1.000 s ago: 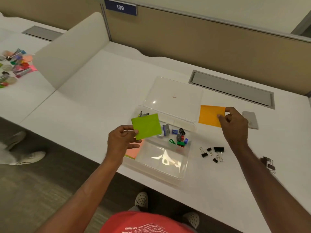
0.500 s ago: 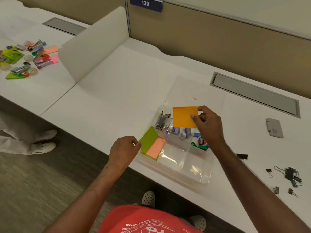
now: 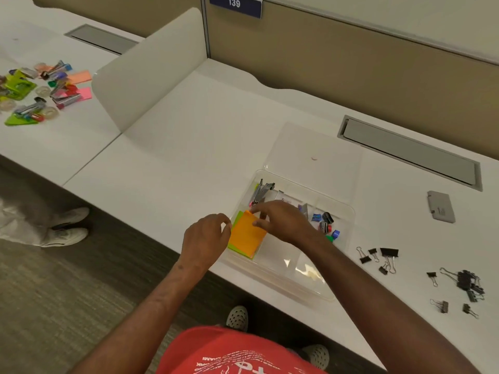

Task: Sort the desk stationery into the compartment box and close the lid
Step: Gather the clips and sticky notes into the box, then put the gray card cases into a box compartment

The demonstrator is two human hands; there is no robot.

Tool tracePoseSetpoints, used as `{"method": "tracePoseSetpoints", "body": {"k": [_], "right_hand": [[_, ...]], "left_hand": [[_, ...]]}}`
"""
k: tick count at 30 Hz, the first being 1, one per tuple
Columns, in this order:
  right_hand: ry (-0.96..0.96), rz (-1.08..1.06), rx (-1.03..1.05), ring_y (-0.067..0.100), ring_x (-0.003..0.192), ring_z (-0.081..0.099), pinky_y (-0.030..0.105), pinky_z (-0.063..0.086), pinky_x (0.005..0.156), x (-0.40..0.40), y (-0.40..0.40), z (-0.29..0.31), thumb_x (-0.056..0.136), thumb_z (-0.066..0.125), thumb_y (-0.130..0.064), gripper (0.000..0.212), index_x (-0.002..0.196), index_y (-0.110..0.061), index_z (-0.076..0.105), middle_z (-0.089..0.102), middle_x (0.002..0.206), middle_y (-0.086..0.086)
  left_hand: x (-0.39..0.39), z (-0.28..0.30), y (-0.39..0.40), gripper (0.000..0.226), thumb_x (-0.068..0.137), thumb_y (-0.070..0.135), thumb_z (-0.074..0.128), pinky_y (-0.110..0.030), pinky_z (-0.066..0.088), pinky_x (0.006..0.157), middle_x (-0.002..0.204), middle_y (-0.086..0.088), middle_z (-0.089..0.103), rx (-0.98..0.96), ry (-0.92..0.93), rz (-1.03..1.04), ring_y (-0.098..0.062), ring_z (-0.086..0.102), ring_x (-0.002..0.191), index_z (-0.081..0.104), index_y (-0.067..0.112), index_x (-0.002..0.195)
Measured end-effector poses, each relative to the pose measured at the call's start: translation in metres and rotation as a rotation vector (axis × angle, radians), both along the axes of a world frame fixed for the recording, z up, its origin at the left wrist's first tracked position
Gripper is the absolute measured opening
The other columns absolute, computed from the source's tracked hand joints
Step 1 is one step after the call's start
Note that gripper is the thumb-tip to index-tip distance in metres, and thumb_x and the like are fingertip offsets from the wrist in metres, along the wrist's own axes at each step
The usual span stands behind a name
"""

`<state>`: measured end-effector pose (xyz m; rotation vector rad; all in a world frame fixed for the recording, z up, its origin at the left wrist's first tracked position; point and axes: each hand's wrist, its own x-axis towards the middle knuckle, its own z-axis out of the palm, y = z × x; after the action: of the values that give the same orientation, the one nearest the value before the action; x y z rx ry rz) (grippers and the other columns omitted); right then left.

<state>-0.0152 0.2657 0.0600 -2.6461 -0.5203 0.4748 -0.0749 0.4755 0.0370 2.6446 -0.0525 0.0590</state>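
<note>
Pinching the orange note [image 3: 247,234], the right hand [image 3: 286,222] laid it on the green note [image 3: 235,222] inside the clear box [image 3: 343,265]. Beside the box, the left hand [image 3: 206,238] held nothing, fingers loosely curled.

I see a white divider [image 3: 151,74] between my desk and the next one, where another pile of stationery [image 3: 40,87] lies. A sign [image 3: 235,5] reading 139 hangs on the tan partition [image 3: 351,66], and someone's white shoes [image 3: 68,225] stand on the floor.

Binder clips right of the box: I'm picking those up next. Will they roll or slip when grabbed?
The binder clips look small and light. Their flat black bodies probably won't roll. The thin wire handles may snag together, especially in the tangled pile.
</note>
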Motion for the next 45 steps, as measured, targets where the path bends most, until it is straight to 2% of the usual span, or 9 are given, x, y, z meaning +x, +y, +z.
{"method": "tracePoseSetpoints", "body": {"k": [2, 5, 8, 11, 14, 19, 28, 41, 45], "right_hand": [[-0.058, 0.005, -0.015, 0.018, 0.119, 0.053, 0.036, 0.047, 0.091, -0.001, -0.001, -0.002, 0.094, 0.061, -0.042, 0.045, 0.137, -0.028, 0.056, 0.064, 0.127, -0.003], [-0.18, -0.021, 0.005, 0.023, 0.124, 0.05, 0.039, 0.045, 0.098, -0.001, -0.011, -0.002, 0.095, 0.061, -0.037, 0.043, 0.136, -0.025, 0.057, 0.059, 0.136, 0.001], [-0.318, -0.041, -0.059, 0.025, 0.133, 0.045, 0.037, 0.042, 0.103, 0.0, -0.027, -0.004, 0.093, 0.063, -0.029, 0.048, 0.14, -0.022, 0.053, 0.05, 0.147, 0.004], [-0.35, -0.097, -0.137, 0.026, 0.148, 0.027, 0.038, 0.031, 0.116, 0.001, -0.048, -0.008, 0.096, 0.058, -0.034, 0.061, 0.152, -0.022, 0.036, 0.03, 0.161, 0.007], [-0.375, -0.176, -0.177, 0.027, 0.153, 0.016, 0.039, 0.022, 0.12, 0.0, -0.074, -0.012, 0.098, 0.054, -0.041, 0.07, 0.157, -0.022, 0.023, 0.016, 0.165, 0.009], [-0.357, -0.326, -0.21, 0.027, 0.154, 0.005, 0.042, 0.016, 0.122, -0.005, -0.122, -0.017, 0.098, 0.048, -0.052, 0.076, 0.159, -0.025, 0.011, 0.003, 0.167, 0.007], [-0.326, -0.54, -0.288, 0.026, 0.154, -0.002, 0.043, 0.01, 0.125, -0.029, -0.22, -0.016, 0.099, 0.035, -0.059, 0.076, 0.159, -0.025, 0.003, -0.005, 0.167, 0.006], [-0.314, -0.787, -0.322, 0.032, 0.152, 0.012, 0.047, 0.021, 0.122, -0.099, -0.352, -0.023, 0.1, 0.04, -0.054, 0.071, 0.158, -0.02, 0.017, 0.013, 0.165, 0.014], [-0.299, -0.853, -0.325, 0.031, 0.153, 0.009, 0.046, 0.02, 0.122, -0.127, -0.389, -0.03, 0.1, 0.039, -0.054, 0.071, 0.158, -0.02, 0.016, 0.009, 0.166, 0.012]], "left_hand": [[0.001, -0.001, -0.003, 0.016, 0.095, 0.031, 0.06, -0.033, 0.055, 0.066, 0.091, 0.006, 0.068, -0.041, -0.088, -0.031, -0.011, 0.063, 0.078, 0.068, 0.022, 0.106], [0.008, -0.006, -0.01, 0.022, 0.095, 0.031, 0.061, -0.034, 0.053, 0.075, 0.102, 0.004, 0.066, -0.041, -0.17, -0.123, -0.016, 0.061, 0.092, 0.066, 0.02, 0.114], [0.02, -0.01, -0.023, 0.041, 0.092, 0.036, 0.063, -0.04, 0.052, 0.093, 0.123, -0.003, 0.063, 0.0, -0.197, -0.217, -0.022, 0.058, 0.113, 0.059, 0.018, 0.128], [0.034, -0.012, -0.041, 0.063, 0.089, 0.04, 0.067, -0.049, 0.035, 0.115, 0.145, -0.01, 0.051, 0.03, -0.194, -0.27, -0.029, 0.043, 0.138, 0.047, 0.015, 0.143], [0.049, -0.009, -0.062, 0.073, 0.091, 0.044, 0.064, -0.049, 0.019, 0.122, 0.158, -0.008, 0.035, 0.016, -0.215, -0.309, -0.027, 0.024, 0.15, 0.034, 0.016, 0.152], [0.076, 0.0, -0.106, 0.077, 0.091, 0.046, 0.062, -0.054, 0.017, 0.122, 0.162, -0.01, 0.026, 0.086, -0.229, -0.409, -0.028, 0.016, 0.152, 0.031, 0.013, 0.153], [0.095, 0.005, -0.207, 0.079, 0.093, 0.054, 0.054, -0.051, 0.006, 0.124, 0.163, -0.009, 0.022, 0.163, -0.16, -0.584, -0.028, 0.009, 0.153, 0.026, 0.017, 0.155], [0.083, -0.004, -0.355, 0.08, 0.094, 0.06, 0.046, -0.051, 0.007, 0.124, 0.164, -0.008, 0.018, 0.232, -0.12, -0.814, -0.028, 0.007, 0.153, 0.02, 0.018, 0.156], [0.076, -0.007, -0.401, 0.08, 0.094, 0.059, 0.047, -0.051, 0.006, 0.124, 0.164, -0.008, 0.018, 0.224, -0.107, -0.892, -0.029, 0.007, 0.153, 0.02, 0.018, 0.156]]}}
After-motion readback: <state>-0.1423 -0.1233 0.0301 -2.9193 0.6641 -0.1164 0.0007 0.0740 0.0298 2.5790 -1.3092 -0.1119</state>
